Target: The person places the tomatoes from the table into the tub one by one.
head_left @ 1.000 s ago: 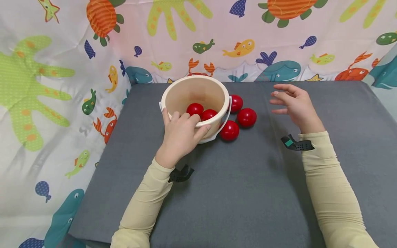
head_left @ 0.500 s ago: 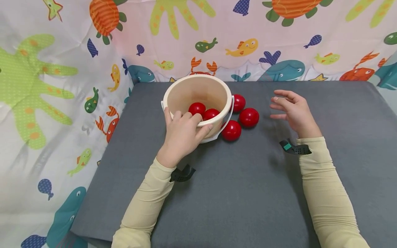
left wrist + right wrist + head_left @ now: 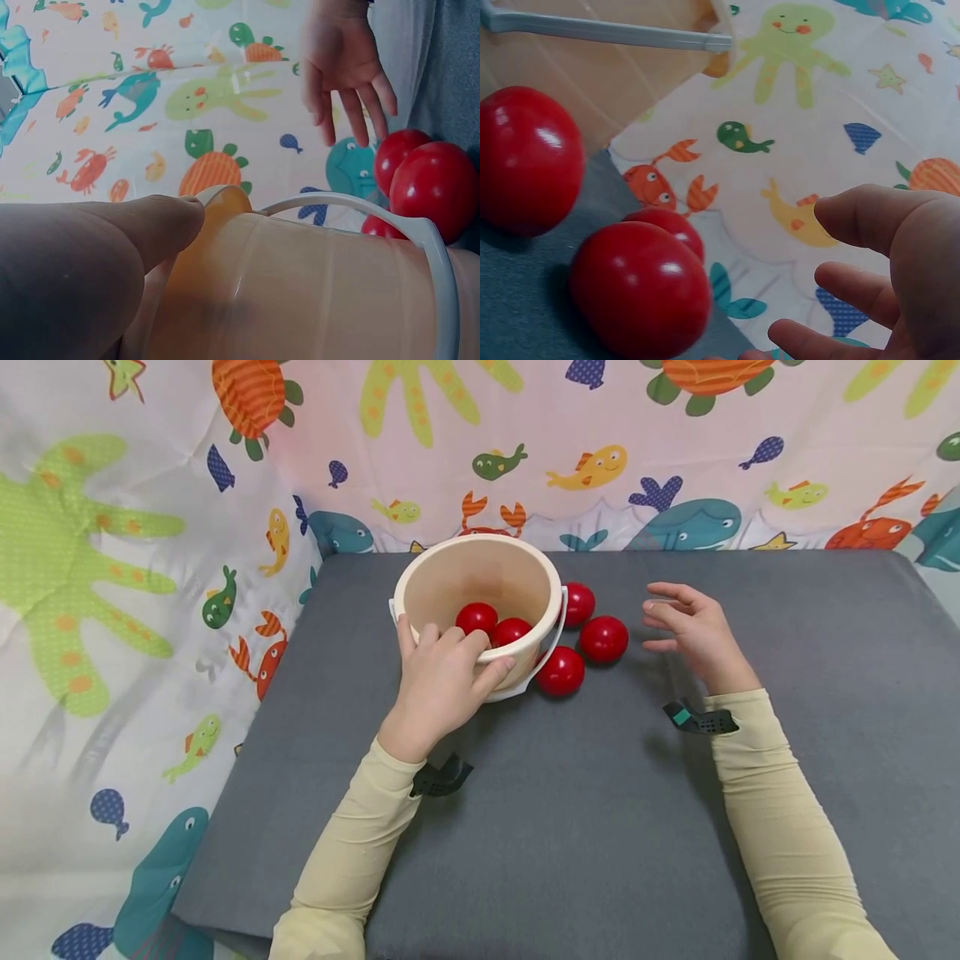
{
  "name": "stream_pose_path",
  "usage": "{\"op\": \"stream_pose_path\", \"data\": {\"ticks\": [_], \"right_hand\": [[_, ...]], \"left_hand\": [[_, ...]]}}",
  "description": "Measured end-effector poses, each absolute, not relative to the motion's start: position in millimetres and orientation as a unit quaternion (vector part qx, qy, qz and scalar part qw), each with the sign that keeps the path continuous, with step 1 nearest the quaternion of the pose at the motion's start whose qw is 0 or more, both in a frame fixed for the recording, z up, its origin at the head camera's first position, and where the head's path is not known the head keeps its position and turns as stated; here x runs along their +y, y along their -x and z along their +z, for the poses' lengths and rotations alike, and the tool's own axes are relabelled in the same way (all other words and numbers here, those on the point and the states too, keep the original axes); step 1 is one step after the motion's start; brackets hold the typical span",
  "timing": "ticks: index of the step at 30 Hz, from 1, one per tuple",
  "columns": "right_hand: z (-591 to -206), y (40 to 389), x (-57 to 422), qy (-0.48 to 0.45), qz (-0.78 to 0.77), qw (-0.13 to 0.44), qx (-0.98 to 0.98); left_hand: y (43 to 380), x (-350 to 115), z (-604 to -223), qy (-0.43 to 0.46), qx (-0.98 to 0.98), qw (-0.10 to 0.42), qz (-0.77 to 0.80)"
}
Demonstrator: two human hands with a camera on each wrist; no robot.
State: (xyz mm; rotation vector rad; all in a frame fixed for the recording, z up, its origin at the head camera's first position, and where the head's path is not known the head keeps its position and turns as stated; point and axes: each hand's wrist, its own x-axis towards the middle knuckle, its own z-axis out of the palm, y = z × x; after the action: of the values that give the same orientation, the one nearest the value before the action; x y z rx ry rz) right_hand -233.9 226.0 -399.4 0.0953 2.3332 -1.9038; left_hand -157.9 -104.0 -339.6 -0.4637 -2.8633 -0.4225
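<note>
- So far, two red balls [image 3: 493, 625] lie inside the cream bucket [image 3: 450, 578], at the far side of the grey desk [image 3: 570, 810].
- My left hand [image 3: 438, 685] has its grip clamped on the bucket's near rim.
- Three more balls [image 3: 592, 639] wait on the desk, just beside the bucket.
- My right hand [image 3: 693, 631] hovers near them, fingers apart, holding nothing.

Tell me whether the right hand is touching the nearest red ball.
Apart. In the head view, grey mat shows between the right hand, fingers relaxed, and the red ball beside the bucket.
</note>
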Motion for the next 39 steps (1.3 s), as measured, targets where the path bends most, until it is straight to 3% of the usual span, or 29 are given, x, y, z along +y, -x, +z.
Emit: {"op": "stream_pose_path", "data": {"ticks": [14,39], "right_hand": [[-420,240,196,0.003,-0.555,0.102,0.826],[-431,239,182,0.001,-0.517,0.075,0.853]], "left_hand": [[158,-104,-338,0.159,-0.971,0.106,-0.146],[157,-107,-340,0.159,-0.971,0.103,-0.142]]}}
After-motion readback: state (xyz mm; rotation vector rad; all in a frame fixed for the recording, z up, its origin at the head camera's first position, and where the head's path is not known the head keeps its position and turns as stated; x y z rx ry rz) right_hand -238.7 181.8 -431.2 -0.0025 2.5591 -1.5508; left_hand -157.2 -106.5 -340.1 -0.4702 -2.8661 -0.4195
